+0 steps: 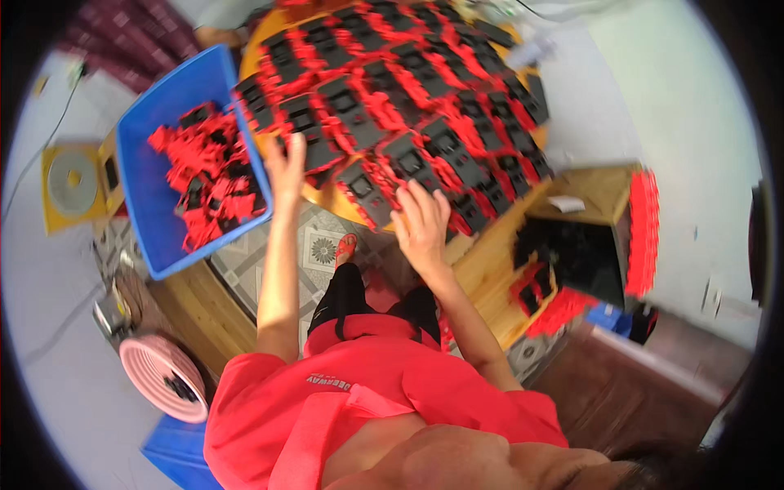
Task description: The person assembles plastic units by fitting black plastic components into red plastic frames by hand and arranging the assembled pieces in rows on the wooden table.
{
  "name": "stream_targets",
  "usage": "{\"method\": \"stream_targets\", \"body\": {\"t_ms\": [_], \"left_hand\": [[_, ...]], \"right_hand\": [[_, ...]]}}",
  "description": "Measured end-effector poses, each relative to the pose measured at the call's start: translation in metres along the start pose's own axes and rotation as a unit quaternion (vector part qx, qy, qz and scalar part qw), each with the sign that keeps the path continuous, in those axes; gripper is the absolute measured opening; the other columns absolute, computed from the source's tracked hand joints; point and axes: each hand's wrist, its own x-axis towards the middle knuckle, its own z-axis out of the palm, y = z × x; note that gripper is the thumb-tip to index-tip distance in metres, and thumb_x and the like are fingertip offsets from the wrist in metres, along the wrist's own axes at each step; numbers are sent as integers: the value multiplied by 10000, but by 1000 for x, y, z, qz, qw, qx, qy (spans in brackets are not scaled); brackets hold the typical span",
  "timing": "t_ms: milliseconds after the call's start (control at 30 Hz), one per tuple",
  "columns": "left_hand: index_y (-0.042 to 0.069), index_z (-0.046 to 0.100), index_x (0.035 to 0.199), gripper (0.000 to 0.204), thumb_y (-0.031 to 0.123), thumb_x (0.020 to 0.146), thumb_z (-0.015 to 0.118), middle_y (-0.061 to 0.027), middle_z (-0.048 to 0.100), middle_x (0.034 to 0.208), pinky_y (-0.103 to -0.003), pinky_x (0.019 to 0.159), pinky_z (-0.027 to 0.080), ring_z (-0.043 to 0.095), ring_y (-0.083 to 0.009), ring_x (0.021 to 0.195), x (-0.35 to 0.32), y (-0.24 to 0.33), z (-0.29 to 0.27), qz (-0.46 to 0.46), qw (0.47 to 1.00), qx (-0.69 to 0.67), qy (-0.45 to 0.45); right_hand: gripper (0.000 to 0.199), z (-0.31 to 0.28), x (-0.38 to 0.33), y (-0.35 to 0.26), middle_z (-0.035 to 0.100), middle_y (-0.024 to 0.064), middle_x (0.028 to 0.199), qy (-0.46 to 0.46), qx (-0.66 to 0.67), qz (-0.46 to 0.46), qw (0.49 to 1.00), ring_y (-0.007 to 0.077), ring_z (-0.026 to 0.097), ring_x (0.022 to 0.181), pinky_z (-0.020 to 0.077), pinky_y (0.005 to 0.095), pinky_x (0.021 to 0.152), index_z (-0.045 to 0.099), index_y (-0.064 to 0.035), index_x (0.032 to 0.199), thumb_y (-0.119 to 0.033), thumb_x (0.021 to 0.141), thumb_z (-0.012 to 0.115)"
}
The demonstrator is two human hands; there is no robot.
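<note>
Closest to the camera is your red shirt (384,408), filling the lower middle of the view, with both bare forearms reaching up and away from it toward a round wooden tabletop (327,200).

The tabletop is the landmark here. It is covered almost edge to edge with rows of flat black parts with red tabs (392,90), laid overlapping like roof tiles.

Your left hand (287,167) lies at the near left edge of the tabletop, fingers stretched flat and spread on one of the black parts; its grip is wide, holding nothing that can be seen.

Your right hand (422,224) rests at the near edge of the tabletop, to the right of the left hand, palm down with fingers loosely spread over the nearest row of parts. Its grip is wide too, pressing rather than clasping.

Just left of the tabletop, touching its rim, stands a blue plastic bin (151,139) holding a loose heap of the same black and red parts.

Right of the tabletop sits a wooden box (600,192) with more black parts and a red stack along its far side.
</note>
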Motion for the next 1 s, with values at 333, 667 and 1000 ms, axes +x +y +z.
{"method": "stream_targets", "body": {"t_ms": [333, 667, 1000], "left_hand": [[-23, 345, 1385, 495, 65, 950, 565, -181, 434, 1391, -388, 1027, 379, 461, -257, 1243, -68, 152, 32, 332, 936, 114, -28], [-7, 333, 1431, 671, 235, 900, 664, -204, 427, 1398, -383, 1080, 330, 415, -282, 1297, -285, 150, 416, 227, 841, -47, -489], [-3, 526, 1278, 918, 536, 606, 846, -244, 394, 1331, -406, 998, 428, 433, -349, 1219, -284, 118, 687, 282, 810, 159, -488]], "right_hand": [[374, 46, -180, -4, 575, 142, 1192, 83, 86, 280, 953, 272, 552, 1110, 391, 458, 985, 595, -60, 1149, -92, 788, 688], [767, -168, -324, 304, 466, 227, 1334, 439, -89, 524, 724, 363, 437, 1252, 346, 438, 1039, 411, 26, 1357, -340, 783, 763], [410, -163, -325, 419, 624, 73, 1135, 592, 304, 390, 637, 123, 594, 985, 486, 255, 863, 533, 25, 1261, -6, 872, 660]]}}
